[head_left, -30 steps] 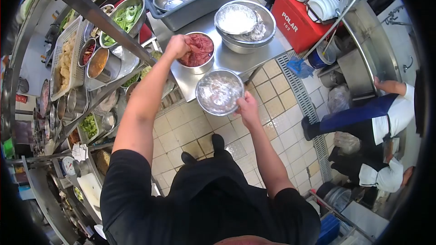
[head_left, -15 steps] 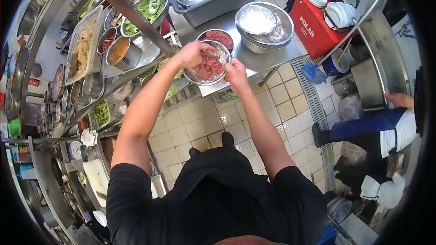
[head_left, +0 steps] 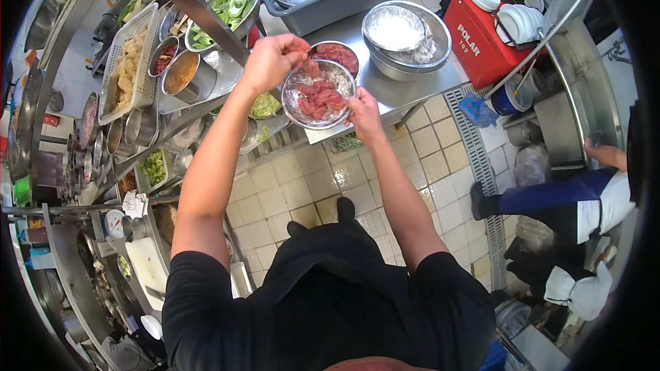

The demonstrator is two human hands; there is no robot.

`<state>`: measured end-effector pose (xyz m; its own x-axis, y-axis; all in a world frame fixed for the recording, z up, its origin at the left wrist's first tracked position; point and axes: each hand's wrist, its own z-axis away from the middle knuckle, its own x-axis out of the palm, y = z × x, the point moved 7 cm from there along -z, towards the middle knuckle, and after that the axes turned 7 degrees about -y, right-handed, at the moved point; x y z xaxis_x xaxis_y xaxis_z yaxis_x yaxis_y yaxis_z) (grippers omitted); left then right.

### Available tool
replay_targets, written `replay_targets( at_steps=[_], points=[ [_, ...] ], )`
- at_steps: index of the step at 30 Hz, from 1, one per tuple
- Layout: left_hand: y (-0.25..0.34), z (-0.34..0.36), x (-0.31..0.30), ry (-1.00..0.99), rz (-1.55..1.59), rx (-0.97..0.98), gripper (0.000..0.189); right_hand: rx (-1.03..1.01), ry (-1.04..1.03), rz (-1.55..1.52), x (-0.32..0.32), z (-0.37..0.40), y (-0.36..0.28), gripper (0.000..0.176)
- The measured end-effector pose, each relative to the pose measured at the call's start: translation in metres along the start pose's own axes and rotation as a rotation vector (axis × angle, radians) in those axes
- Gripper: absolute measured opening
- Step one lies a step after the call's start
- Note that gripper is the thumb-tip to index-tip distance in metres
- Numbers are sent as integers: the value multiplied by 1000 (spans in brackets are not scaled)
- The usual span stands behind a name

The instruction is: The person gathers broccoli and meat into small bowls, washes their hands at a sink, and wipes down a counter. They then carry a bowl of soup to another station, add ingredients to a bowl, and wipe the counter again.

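Up came your left hand (head_left: 269, 63) from inside the small bowl (head_left: 294, 101), fingers curled, whether pinching anything you couldn't tell, while your right hand (head_left: 365, 115) gripped the rim, meat strips (head_left: 320, 99) already inside and more meat (head_left: 337, 55) left behind it.

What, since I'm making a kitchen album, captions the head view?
Right hand holds bowl of meat, left hand close by.

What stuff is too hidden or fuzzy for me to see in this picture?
All in the head view:
- Left hand: fingertips blurred.
- Right hand: some fingers hidden under the bowl.
- Pot of meat: near side hidden behind that bowl.
- Dial: marks too small.
- Other person: upper body cut off by the dark edge.
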<state>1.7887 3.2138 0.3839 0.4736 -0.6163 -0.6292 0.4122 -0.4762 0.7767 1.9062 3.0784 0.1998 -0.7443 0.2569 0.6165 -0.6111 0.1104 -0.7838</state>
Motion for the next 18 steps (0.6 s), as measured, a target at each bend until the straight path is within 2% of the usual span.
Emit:
replay_targets(
  at_steps=[1,5,8,9,10,12,14,15,17,18],
  points=[
    [4,-1,-5,11,82,24,14,1,0,3,-1,1,1,7],
    [13,3,-9,18,89,42,12,-16,-20,-6,2,3,2,9],
    [-1,25,10,-56,-41,104,13,-3,-18,40,11,9,5,9],
    [-12,37,22,-150,-272,181,15,12,-27,75,15,13,6,8],
    [-21,56,30,-233,-439,121,19,30,-38,111,20,18,8,8],
    [-36,96,8,6,-355,124,21,84,-46,201,36,31,12,9],
    [-51,141,-15,149,-198,97,22,154,-66,301,68,43,27,14],
    [-59,168,-29,234,-131,75,23,170,-104,285,74,44,52,8],
    [-81,217,-20,344,-239,119,20,228,-151,312,113,54,96,7],
    [-102,237,-5,217,-167,-50,18,266,-200,321,141,59,122,8]
  ],
)
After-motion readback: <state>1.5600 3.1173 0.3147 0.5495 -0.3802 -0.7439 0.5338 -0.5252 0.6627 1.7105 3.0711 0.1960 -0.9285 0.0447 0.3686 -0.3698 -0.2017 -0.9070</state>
